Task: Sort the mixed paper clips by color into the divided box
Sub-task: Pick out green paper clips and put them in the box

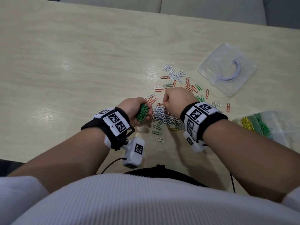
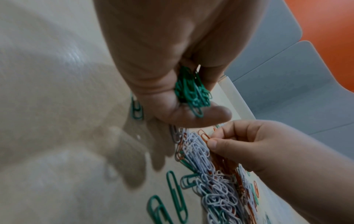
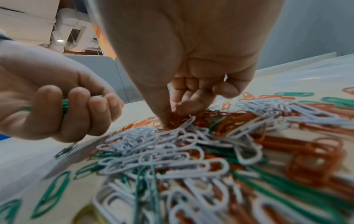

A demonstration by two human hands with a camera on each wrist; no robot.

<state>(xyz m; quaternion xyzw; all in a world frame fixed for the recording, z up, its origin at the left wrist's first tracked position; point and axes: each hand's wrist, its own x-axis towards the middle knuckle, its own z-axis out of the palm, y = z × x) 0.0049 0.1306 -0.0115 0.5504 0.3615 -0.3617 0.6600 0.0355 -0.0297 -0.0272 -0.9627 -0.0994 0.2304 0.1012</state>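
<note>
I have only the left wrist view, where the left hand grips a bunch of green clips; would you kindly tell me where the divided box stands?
Observer: The divided box stands near the right edge of the table, on the person's right, apart from the mixed pile.
Operator: Thank you. Is anything sorted into it yet?
Observer: Yes, yellow clips lie in one compartment and green clips in the one beside it.
Operator: And does it have a lid?
Observer: A clear lid lies flat on the table farther away, beyond the scattered clips.
</note>
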